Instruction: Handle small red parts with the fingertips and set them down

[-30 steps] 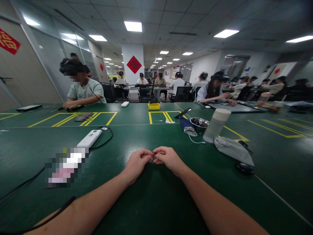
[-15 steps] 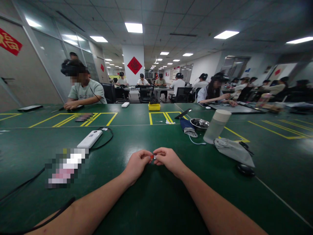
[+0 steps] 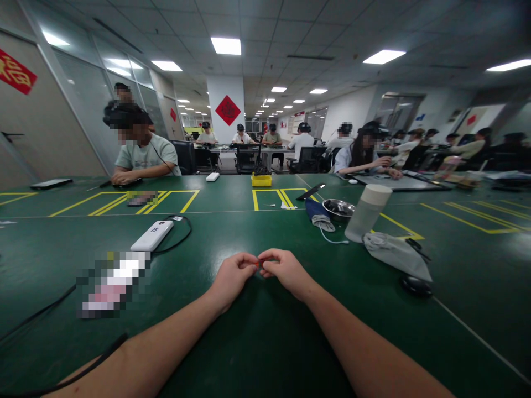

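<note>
My left hand [image 3: 236,276] and my right hand [image 3: 284,271] meet fingertip to fingertip above the green table [image 3: 257,342]. Between them sits a small red piece [image 3: 258,264], mostly covered by the fingers and too small to name. The left thumb and forefinger are pinched on it from one side. The right fingers are also closed in a pinch, pressed up against the same piece; whether they hold a second part is hidden.
To the left lie a white power bank [image 3: 152,236] with a black cable and a blurred-out object [image 3: 112,287]. On the right are a metal bowl [image 3: 338,209], a frosted bottle [image 3: 367,215], a grey pouch [image 3: 396,257] and a black mouse [image 3: 416,286]. Co-workers sit beyond.
My right fingertips have shifted slightly at the red piece. The silvery bit that showed between the fingers is now out of sight. Both arms stay in place.
</note>
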### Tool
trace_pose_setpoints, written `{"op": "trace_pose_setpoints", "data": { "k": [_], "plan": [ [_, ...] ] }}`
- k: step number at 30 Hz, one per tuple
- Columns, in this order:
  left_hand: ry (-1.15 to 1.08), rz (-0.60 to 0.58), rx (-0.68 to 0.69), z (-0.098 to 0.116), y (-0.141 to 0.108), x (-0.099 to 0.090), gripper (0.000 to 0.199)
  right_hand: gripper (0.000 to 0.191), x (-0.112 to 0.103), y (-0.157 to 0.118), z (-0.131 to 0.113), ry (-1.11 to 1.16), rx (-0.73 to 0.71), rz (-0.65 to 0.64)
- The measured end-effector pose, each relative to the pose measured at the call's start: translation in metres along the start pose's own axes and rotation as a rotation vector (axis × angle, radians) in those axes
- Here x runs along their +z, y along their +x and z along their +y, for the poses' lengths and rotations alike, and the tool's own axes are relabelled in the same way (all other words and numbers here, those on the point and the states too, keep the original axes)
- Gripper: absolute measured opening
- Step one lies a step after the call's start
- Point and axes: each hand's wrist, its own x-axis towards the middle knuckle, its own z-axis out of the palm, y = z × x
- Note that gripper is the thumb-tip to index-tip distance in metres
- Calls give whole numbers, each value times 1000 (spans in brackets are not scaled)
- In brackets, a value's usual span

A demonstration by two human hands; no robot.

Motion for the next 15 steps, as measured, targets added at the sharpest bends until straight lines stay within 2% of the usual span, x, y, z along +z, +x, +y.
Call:
{"op": "trace_pose_setpoints", "data": {
  "k": [10, 15],
  "plan": [
    [-56, -19, 15, -8, 3, -1, 17, 27, -1, 4, 6, -59, -42, -11],
    [-22, 0, 6, -7, 3, 0, 14, 21, -4, 5, 10, -157, -116, -26]
  ]
}}
